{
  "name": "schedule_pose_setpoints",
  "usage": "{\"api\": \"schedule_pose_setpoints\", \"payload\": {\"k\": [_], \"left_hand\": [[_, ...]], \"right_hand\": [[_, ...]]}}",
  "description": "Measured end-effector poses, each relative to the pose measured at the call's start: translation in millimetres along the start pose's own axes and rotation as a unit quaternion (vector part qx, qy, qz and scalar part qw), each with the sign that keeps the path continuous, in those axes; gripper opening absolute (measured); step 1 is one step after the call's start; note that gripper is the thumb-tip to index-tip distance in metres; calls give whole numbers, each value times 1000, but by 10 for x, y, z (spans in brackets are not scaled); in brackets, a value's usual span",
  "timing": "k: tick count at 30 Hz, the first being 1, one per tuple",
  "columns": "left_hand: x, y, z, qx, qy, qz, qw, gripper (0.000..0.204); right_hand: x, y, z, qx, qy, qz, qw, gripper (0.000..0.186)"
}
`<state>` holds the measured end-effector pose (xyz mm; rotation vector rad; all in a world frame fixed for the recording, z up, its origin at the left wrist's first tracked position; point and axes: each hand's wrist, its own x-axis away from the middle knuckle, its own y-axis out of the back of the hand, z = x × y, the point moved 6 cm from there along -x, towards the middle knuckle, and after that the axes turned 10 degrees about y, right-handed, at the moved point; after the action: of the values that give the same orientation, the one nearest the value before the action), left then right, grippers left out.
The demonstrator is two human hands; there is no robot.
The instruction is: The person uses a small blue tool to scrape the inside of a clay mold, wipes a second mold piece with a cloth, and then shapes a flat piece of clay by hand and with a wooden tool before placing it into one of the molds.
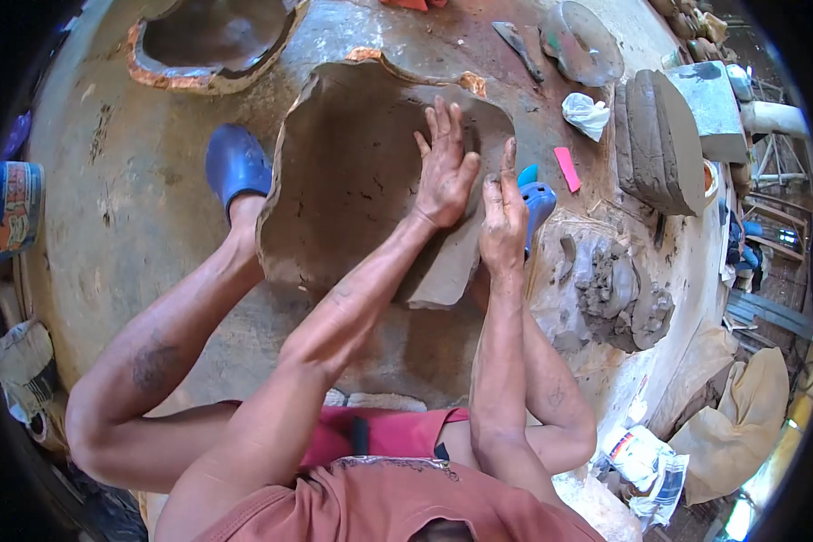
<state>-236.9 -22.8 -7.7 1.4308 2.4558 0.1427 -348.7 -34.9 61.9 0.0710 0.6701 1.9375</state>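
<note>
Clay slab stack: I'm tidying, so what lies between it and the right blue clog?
A pink strip lies between the stack and clog, in the head view.

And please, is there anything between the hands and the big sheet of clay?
Nothing visible. The left hand lies against the clay sheet's inner face; the right hand is at its right edge. The right blue clog sits beyond the right hand, not between.

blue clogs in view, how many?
2: one blue clog left of the large clay form; a second clog just right of the right hand, partly hidden.
</note>
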Motion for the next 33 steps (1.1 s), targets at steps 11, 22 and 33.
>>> {"api": "schedule_pose_setpoints", "payload": {"k": [11, 22, 33], "left_hand": [[1066, 30, -433, -4, 36, 167, 985, 85], [267, 2446, -876, 187, -32, -169, 967, 71], [-140, 2217, 469, 308, 209, 21, 928, 67]], "right_hand": [[-85, 97, -72, 82, 129, 43, 987, 59], [213, -1457, 577, 191, 153, 67, 967, 71], [-32, -1944, -34, 323, 145, 172, 919, 77]]}}
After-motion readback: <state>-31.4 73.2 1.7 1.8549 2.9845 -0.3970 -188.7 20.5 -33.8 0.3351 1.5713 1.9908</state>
